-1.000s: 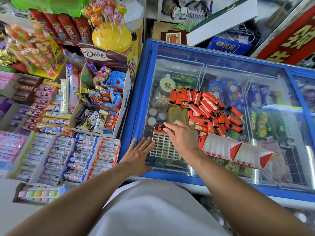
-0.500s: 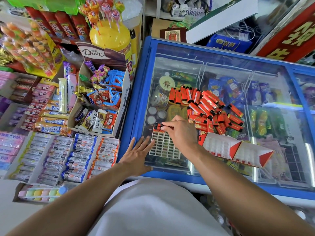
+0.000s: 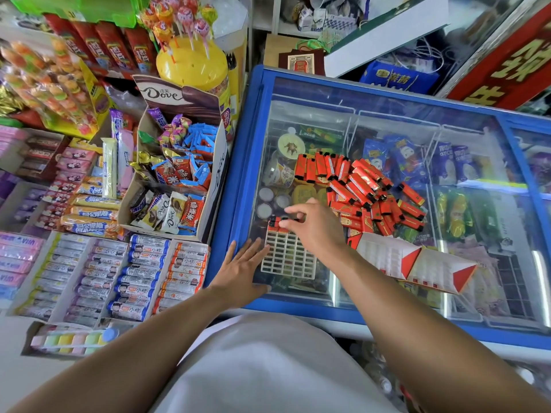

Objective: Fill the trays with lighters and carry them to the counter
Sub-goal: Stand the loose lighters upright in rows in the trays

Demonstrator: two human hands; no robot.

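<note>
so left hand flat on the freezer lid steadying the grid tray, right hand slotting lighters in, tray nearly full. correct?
Not quite: the head view shows the grid tray nearly empty, with lighters only in its far row. The rest holds: left hand flat on the freezer lid beside the tray, right hand slotting lighters.

Right hand's fingertips (image 3: 287, 210) motion-blurred; tray's (image 3: 286, 257) far right corner behind it.
</note>
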